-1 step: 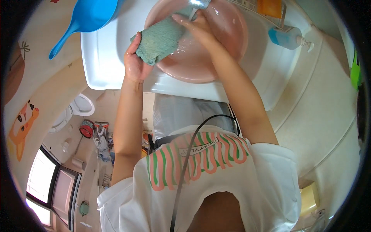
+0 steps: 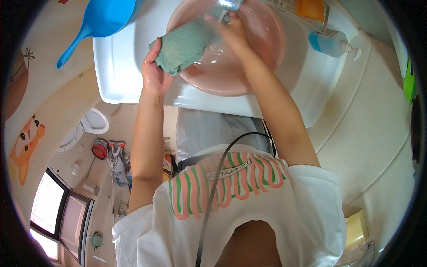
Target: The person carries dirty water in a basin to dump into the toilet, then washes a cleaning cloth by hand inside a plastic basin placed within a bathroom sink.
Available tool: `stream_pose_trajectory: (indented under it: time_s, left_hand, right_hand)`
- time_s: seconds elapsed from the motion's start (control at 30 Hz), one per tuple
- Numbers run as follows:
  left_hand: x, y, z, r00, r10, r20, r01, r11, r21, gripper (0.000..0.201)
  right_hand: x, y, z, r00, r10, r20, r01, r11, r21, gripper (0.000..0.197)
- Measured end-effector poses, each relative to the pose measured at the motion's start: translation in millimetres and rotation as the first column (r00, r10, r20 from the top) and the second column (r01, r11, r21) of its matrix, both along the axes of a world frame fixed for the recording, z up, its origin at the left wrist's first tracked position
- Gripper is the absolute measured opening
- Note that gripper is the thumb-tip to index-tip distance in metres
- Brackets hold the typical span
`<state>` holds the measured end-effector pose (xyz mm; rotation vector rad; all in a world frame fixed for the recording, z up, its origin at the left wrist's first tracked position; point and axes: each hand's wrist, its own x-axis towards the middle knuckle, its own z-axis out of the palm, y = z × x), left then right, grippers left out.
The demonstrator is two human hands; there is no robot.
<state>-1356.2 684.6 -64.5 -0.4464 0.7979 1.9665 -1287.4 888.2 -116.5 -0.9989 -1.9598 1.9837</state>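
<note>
A green towel (image 2: 184, 49), folded into a thick bundle, lies over the left side of a pink basin (image 2: 240, 84). My left hand (image 2: 155, 73) grips its near left end, with the thumb along the edge. At its far right end is my right hand (image 2: 231, 33), just below a shiny metal tap (image 2: 230, 4). The right fingers are spread and partly smeared by motion, close to the towel; whether they touch it I cannot tell. Glints of water show in the basin.
The basin stands in a white sink (image 2: 113, 80). A blue dipper (image 2: 104, 18) rests at the far left. On the right are a pump bottle of blue liquid (image 2: 328, 43) and a wire rack (image 2: 284, 5) with an orange block (image 2: 310, 9).
My right hand has shifted slightly, its thumb side drawing a little to the right over the towel's end. The left hand and towel have hardly moved.
</note>
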Motion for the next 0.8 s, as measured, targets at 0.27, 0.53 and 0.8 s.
stream_pose_trajectory:
  time_s: [0.27,0.53,0.8]
  left_hand:
    - [-6,-8,10,0.999,-0.054,-0.009,0.054,0.994,0.097,0.046]
    - [-27,28,11,0.986,-0.091,-0.139,0.053,0.965,-0.257,0.044]
    - [-26,75,2,0.864,-0.415,-0.284,0.234,0.831,-0.504,0.041]
  right_hand:
    - [28,66,-43,0.999,-0.038,-0.026,0.042,0.983,0.178,0.035]
    - [46,55,46,0.999,0.043,-0.015,-0.036,0.951,0.307,0.026]
    - [70,67,71,0.968,-0.242,-0.064,0.250,0.939,0.238,0.032]
